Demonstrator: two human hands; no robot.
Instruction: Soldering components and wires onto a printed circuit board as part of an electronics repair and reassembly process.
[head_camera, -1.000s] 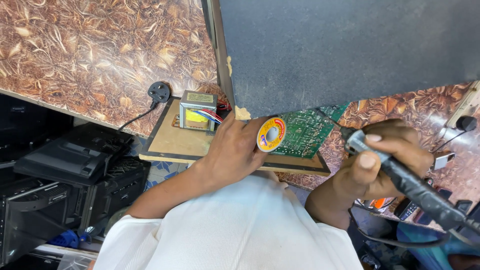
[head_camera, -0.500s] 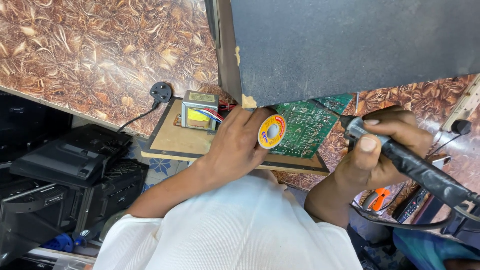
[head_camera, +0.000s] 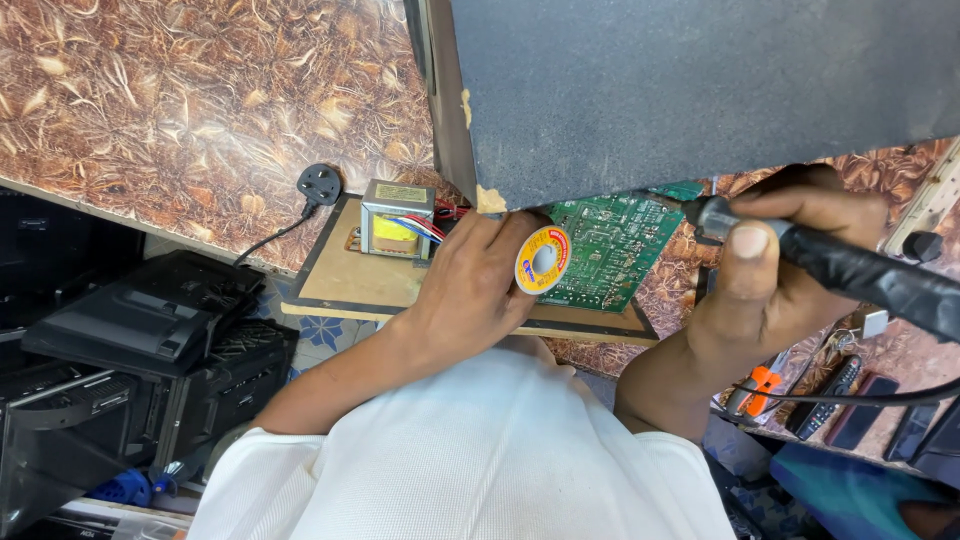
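Between both hands (head_camera: 480, 290) (tools gripped) lies the circuit board (head_camera: 610, 245).

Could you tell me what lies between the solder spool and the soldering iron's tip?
In the head view, the green circuit board lies between the solder spool and the soldering iron.

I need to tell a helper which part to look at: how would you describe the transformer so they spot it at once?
Find the wooden board jutting over the edge of the brown patterned table. The transformer stands at its far edge, just left of the left hand and the green circuit board. It is the only boxy metal block, with a yellow-wrapped coil and coloured wires.
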